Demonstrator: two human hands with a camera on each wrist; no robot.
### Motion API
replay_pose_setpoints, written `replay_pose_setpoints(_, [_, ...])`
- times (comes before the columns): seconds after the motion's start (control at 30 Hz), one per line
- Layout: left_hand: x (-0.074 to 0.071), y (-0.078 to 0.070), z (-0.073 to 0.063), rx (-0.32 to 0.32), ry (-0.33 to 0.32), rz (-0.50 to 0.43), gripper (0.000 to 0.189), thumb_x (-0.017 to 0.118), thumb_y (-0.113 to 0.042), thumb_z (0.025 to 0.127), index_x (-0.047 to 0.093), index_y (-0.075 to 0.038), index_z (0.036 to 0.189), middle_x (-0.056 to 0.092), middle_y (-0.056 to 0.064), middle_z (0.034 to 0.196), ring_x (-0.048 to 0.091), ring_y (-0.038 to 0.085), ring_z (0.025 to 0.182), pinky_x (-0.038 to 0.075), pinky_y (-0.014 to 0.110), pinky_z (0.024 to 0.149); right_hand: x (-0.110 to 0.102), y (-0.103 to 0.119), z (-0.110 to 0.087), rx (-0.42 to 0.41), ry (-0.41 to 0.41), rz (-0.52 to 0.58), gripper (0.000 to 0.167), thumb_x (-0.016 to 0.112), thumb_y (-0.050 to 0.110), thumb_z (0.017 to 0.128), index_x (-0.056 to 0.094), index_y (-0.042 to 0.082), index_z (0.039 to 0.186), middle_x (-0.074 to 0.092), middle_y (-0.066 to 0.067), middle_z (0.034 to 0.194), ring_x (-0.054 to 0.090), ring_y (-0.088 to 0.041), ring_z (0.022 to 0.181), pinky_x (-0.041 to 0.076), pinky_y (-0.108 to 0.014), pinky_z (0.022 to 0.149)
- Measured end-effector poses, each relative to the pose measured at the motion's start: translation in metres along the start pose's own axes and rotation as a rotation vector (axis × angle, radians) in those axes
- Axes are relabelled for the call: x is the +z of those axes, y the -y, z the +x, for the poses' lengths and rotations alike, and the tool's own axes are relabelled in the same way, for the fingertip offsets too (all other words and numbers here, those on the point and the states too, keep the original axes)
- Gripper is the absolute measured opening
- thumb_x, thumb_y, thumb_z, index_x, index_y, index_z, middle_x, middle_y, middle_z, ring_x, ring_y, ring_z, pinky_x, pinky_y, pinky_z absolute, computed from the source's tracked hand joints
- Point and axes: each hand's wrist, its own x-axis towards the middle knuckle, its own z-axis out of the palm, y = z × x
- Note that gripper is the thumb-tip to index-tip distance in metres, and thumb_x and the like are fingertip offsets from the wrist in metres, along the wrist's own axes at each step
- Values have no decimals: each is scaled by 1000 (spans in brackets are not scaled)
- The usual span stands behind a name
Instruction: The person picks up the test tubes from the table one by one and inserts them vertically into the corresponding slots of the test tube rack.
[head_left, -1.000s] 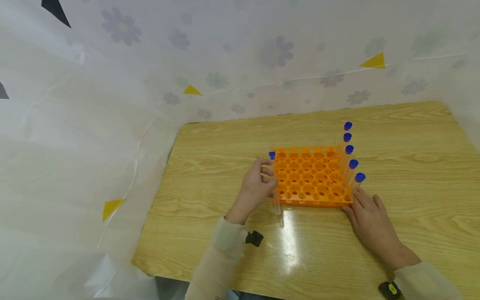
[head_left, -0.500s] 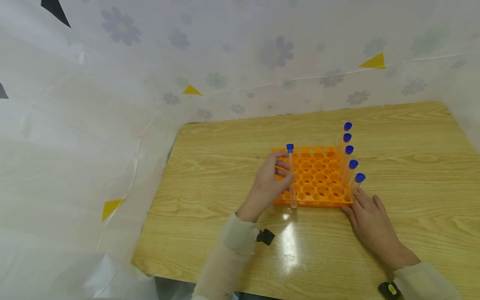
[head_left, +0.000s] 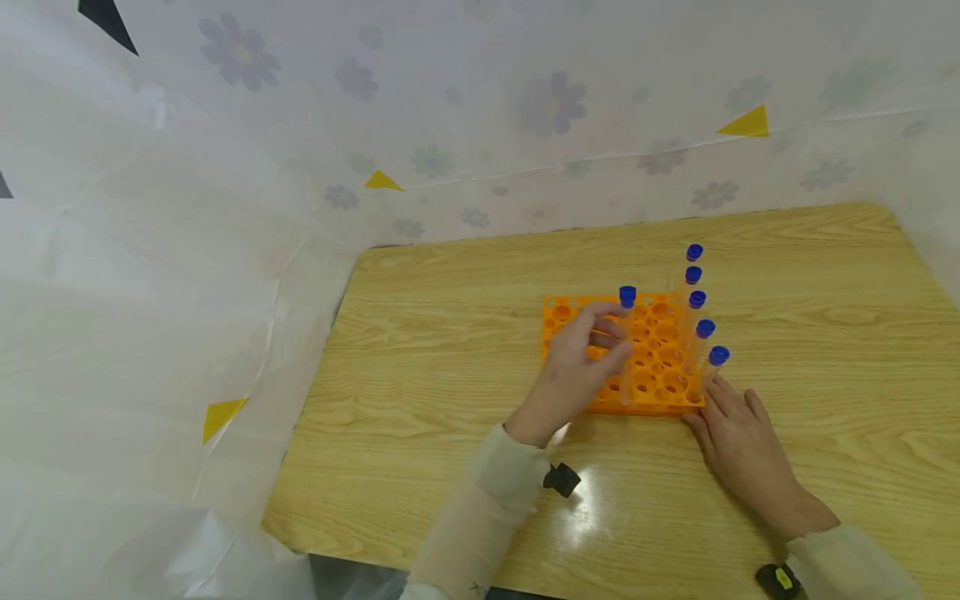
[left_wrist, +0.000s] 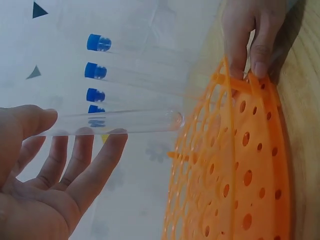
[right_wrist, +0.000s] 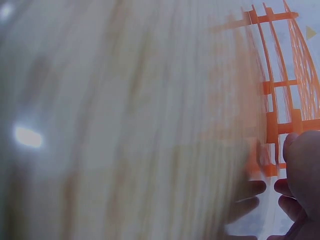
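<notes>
My left hand [head_left: 573,371] pinches a clear test tube [left_wrist: 145,121] with a blue cap [head_left: 627,295] between thumb and fingertips. The tube is roughly upright above the orange test tube rack [head_left: 645,409], its rounded bottom just over the top holes in the left wrist view. The tube looks empty; its cap does not show in that view. At the near right corner, my right hand [head_left: 750,450] grips the rack, with the thumb [right_wrist: 305,160] along the front side and the fingers round the right side. Several blue-capped test tubes [head_left: 697,346] stand along the rack's right end column.
The rack's other holes [head_left: 562,313] show no tubes. Wood-grain table [head_left: 420,333] surrounds the rack, with bright glare in front of it. A pale flowered sheet [head_left: 480,100] hangs behind the table and along its left. Black wrist devices [head_left: 561,480] sit below both wrists.
My left hand has carried the test tube rightward, from the rack's left edge to over its right-middle columns. The right hand and the rack have stayed put.
</notes>
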Motion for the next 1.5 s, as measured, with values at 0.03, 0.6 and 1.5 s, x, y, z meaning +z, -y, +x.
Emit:
replay_pose_setpoints(0.03, [2, 0, 1, 6, 2, 4, 39, 58, -33, 101, 47, -26, 138, 60, 0, 117, 60, 5, 103, 56, 20, 80, 0, 0, 0, 0, 2, 1, 49, 61, 18, 98, 51, -9, 136, 50, -29, 140, 47, -45, 130, 28, -71, 108])
replay_pose_setpoints(0.6, [35, 9, 11, 90, 69, 27, 35, 56, -24, 101, 50, -14, 134, 61, 3, 116, 58, 0, 105, 53, 12, 85, 1, 1, 0, 0, -5, 1, 50, 64, 19, 96, 51, -6, 138, 51, -27, 141, 48, -45, 130, 29, -71, 106])
replay_pose_setpoints(1.5, [53, 29, 8, 1, 95, 85, 29, 59, -20, 100, 53, -14, 128, 60, -1, 116, 57, -1, 104, 52, 11, 84, 2, 0, 1, -25, -41, -2, 51, 68, 16, 93, 53, -7, 136, 52, -28, 139, 50, -46, 127, 33, -73, 99])
